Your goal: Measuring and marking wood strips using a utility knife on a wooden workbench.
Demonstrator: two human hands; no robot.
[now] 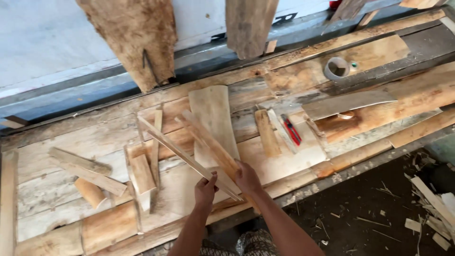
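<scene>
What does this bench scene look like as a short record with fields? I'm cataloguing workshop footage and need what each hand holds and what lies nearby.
setting: rough plank workbench strewn with wood offcuts
left hand: fingers closed on a long thin pale wooden strip, held slanted above the bench
right hand: gripping a wider flat wooden slat
beneath the hands: broad curved pale wooden board lying on the bench
to the right: red-handled utility knife
further back: grey roll of tape
floor: dark ground littered with wood chips
</scene>
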